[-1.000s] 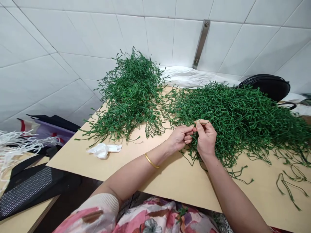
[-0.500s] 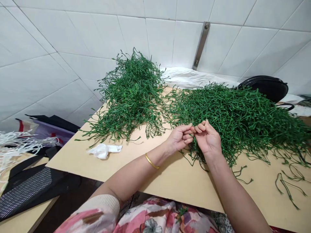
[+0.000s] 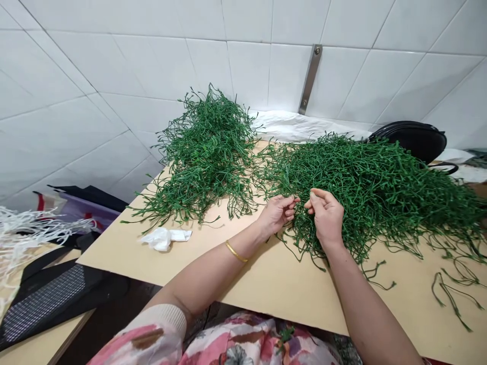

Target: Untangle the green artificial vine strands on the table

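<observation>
Both hands work over the near left edge of the right pile (image 3: 380,187) of green cords, which spreads across the middle and right of the table (image 3: 297,294). The left hand (image 3: 277,213) has its fingers curled, thumb and forefinger tips close together. The right hand (image 3: 329,218) is bent the same way, its tips just apart from the left's. Whether either pinches a cord is too fine to tell against the green behind.

This looks like fingertip work on single cords, so a light pinch near the end should serve best, with the other fingers tucked out of the way. The wrists are best kept steady and a little above the pile, since the knobbed, forked ends seem likely to catch. If a cord snags, easing it free slowly would disturb its neighbours less than a sharp tug.

The left pile (image 3: 207,157) lies on the far left of the table, and some cords lie between the two, so care there should keep them from tangling. The bangle (image 3: 236,252) on the left wrist could also hook a cord. A crumpled tissue (image 3: 162,239) lies near the left pile.
</observation>
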